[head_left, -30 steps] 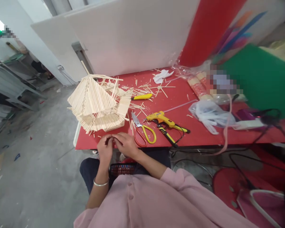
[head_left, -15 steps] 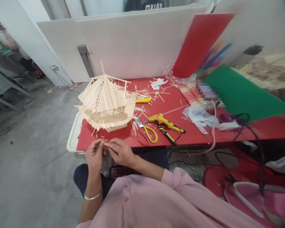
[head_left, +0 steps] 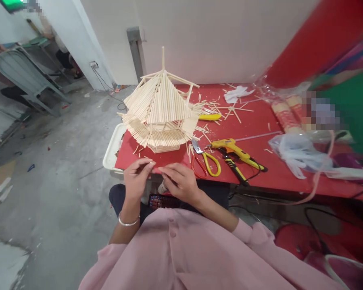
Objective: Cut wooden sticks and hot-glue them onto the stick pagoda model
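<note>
My left hand point(head_left: 135, 178) and my right hand point(head_left: 180, 182) meet at the near edge of the red table point(head_left: 260, 161), fingertips pinched together on a small thin stick point(head_left: 156, 167). A silver bangle circles my left wrist. Just beyond the hands stands a two-tiered pagoda-like model of pale wooden sticks point(head_left: 161, 113), upright on the table's left end. Red-and-yellow scissors point(head_left: 204, 159) lie right of my right hand, and a yellow glue gun point(head_left: 233, 148) lies past them.
Loose sticks litter the table behind the model, with a yellow-handled tool point(head_left: 209, 117), a crumpled white paper point(head_left: 236, 94) and clear plastic bags point(head_left: 299, 151). A white tray point(head_left: 112, 149) juts out at the table's left end. Cables hang at the right. Grey floor lies left.
The view has swung, so the model and table now sit more centred and nearer. My hands stay together at the table edge, still working the small stick.
</note>
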Demonstrator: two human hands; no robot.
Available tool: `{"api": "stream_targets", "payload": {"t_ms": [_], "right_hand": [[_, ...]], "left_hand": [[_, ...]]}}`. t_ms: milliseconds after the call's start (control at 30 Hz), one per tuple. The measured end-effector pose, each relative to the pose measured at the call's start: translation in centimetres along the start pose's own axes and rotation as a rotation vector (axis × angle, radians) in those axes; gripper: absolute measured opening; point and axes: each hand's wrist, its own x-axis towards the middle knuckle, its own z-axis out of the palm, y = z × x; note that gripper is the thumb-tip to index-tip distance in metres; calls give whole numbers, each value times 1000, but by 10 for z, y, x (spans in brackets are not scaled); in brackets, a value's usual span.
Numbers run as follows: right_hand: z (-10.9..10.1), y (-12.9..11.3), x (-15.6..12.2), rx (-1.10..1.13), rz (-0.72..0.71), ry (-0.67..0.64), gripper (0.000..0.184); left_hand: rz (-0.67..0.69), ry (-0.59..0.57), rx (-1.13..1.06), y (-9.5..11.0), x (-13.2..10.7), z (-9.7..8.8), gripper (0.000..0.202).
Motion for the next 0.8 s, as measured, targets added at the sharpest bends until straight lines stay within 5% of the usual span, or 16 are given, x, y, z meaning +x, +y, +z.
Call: {"api": "stream_targets", "payload": {"t_ms": [133, 300, 567, 667, 800], "right_hand": [[1, 13, -16, -111, -10, -140, 27], [-18, 35, -44, -274, 135, -136, 27], [-124, 92, -74, -812, 573, 114, 38], [-152, 119, -81, -841, 695, 27, 48], [-163, 141, -82, -739, 730, -97, 49]], "left_hand": [[-25, -19, 53, -22, -2, 11, 18], [-149, -54, 28, -37, -5, 24, 26], [-101, -172, 154, -52, 1, 69, 21], [-2, -204, 311, -62, 6, 87, 14], [193, -229, 575, -66, 12, 104, 12]]}}
